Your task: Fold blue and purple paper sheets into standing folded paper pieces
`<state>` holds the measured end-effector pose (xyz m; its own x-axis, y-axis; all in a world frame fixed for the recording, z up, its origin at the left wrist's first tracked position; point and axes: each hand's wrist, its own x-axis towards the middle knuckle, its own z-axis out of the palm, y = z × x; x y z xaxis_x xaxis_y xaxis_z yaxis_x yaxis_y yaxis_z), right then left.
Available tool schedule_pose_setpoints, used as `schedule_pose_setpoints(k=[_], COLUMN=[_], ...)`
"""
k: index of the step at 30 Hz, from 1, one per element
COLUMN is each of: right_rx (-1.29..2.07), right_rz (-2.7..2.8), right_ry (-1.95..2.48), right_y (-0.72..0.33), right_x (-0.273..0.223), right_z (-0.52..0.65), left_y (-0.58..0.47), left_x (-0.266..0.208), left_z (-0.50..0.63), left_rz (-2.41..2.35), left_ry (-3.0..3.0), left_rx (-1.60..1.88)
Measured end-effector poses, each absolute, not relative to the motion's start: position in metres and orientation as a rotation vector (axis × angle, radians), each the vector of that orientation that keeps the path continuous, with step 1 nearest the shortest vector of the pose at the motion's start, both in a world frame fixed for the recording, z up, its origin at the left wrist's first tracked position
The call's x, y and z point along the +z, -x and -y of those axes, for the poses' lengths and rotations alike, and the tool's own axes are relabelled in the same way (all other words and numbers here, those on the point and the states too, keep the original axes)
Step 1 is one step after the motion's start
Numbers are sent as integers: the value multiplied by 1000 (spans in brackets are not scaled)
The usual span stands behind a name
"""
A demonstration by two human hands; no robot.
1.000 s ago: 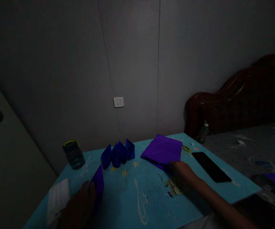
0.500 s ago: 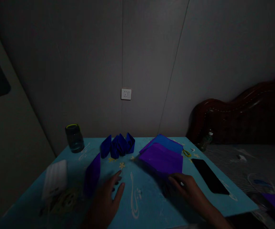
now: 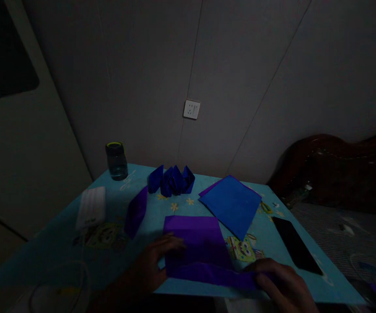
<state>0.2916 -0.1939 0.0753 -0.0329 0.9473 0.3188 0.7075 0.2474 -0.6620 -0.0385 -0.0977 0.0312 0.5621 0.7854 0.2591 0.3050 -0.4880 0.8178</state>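
Wide purple paper sheet (image 3: 196,239) at lower centre of frame, near edge bent up in strip. Right hand (image 3: 281,278) pinching its lower right end; left hand (image 3: 158,256) loose, fingers parted at its left edge, contact unclear. Seemingly done: dark-blue folded paper shapes (image 3: 175,180), upper centre; purple folded paper piece (image 3: 136,213), left of centre. Remaining: sheet in hand, barely worked; blue square paper sheet (image 3: 232,204), right of centre, looks unfolded.

Dim, underexposed, flat grey around the wall socket (image 3: 192,109), near-black headboard (image 3: 331,169) to its lower right, murky shadow on the surface (image 3: 51,250) below it, soft blur on left hand (image 3: 157,258)
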Motion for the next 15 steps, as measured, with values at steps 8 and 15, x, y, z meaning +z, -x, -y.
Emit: schedule_pose_setpoints(k=[8,15], right_rx=[545,709], right_rz=[1177,1255], right_ry=[1361,1344], right_y=[-278,-279], right_x=[48,26], right_z=[161,157], left_y=[40,41], left_x=[16,-6], left_z=[108,104], left_rz=[-1208,-1495], left_ry=[-1817,-1660], left_rx=[592,636])
